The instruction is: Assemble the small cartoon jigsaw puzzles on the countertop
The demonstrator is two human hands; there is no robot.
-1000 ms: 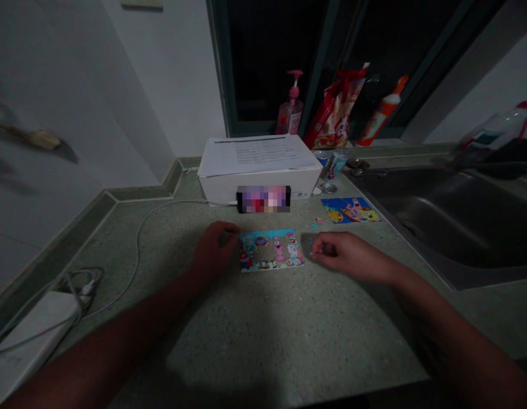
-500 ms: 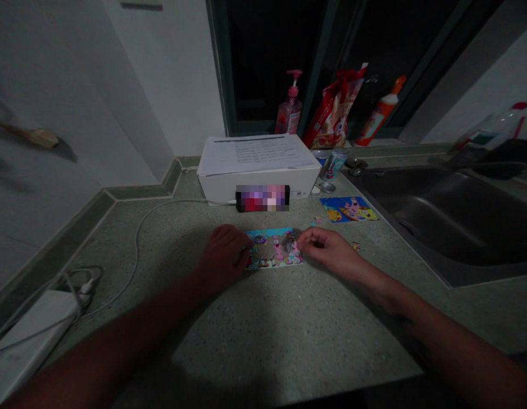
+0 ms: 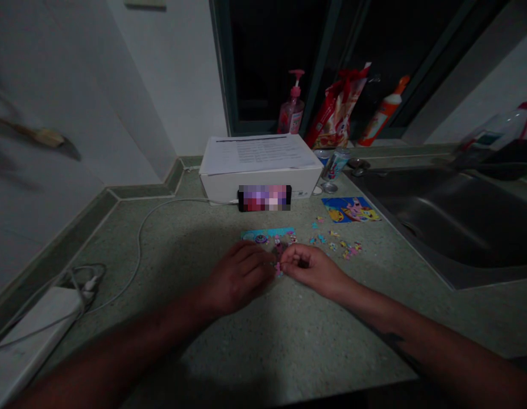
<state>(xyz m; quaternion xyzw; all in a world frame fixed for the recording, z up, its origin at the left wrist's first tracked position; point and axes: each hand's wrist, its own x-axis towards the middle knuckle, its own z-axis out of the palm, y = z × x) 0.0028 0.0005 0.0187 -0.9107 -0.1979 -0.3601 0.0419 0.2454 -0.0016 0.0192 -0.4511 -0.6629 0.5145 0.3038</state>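
Glossy card puzzle pieces [image 3: 345, 247] sit on a matt, speckled stone countertop [image 3: 289, 341].

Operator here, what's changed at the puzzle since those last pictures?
The left hand and right hand have moved together and now meet over the lower part of the jigsaw puzzle. The puzzle, intact before, is now broken up, with small puzzle pieces scattered to its right. I cannot tell whether either hand holds a piece. The white box and the cartoon picture card stayed where they were.
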